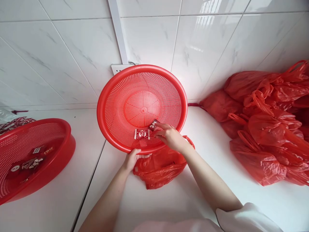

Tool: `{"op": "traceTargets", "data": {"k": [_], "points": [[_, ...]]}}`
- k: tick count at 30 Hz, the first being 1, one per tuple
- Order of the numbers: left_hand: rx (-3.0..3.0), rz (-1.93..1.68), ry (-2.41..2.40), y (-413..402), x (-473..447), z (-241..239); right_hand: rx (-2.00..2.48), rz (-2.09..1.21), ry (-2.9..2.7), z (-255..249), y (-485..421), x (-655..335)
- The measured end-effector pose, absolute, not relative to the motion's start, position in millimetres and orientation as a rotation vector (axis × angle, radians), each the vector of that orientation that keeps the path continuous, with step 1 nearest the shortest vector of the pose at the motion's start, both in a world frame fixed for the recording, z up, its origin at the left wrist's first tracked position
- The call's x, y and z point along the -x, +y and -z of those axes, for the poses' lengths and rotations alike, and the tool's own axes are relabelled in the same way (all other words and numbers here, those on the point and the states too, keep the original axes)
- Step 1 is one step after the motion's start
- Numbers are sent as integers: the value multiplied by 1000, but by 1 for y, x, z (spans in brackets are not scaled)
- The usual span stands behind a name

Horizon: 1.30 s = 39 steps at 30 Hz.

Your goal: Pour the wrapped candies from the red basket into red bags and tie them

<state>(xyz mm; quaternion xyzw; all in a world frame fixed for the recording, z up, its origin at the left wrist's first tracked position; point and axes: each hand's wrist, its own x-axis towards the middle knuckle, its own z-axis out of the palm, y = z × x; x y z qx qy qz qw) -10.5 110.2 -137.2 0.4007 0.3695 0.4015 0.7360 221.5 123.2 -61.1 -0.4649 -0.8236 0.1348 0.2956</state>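
A round red perforated basket (113, 96) stands tilted against the tiled wall at the middle of the white counter. My left hand (131, 159) grips its near rim from below, fingers curled round the edge. My right hand (166, 133) reaches inside the basket, its fingers pinched on a small red packet (142, 134) lying on the mesh; another small wrapped sweet (153, 124) lies just above the fingertips. A red plastic bag (159, 167) lies on the counter under the basket's near edge, between my two arms.
A second red basket (60, 141) at the left edge holds several small packets (29, 162). A heap of filled red plastic bags (267, 125) fills the right side. A wall socket (117, 68) sits behind the tilted basket.
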Motion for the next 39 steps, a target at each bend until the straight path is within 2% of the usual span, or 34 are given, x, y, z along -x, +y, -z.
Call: {"op": "traceTargets", "data": {"k": [7,13,23,30,39], "points": [[-861,-907,849,110,9,131,1360,-577,-1940,44,118,-234],[-833,-903,840,110,8,132,1326,-727,-2233,37,110,-236],[-846,-871,809,108,8,135,1451,-275,-2388,67,120,-212],[-818,-910,811,110,7,137,1408,-414,-2516,62,114,-209],[-815,-904,829,108,7,132,1386,-514,-2273,54,115,-218]]}}
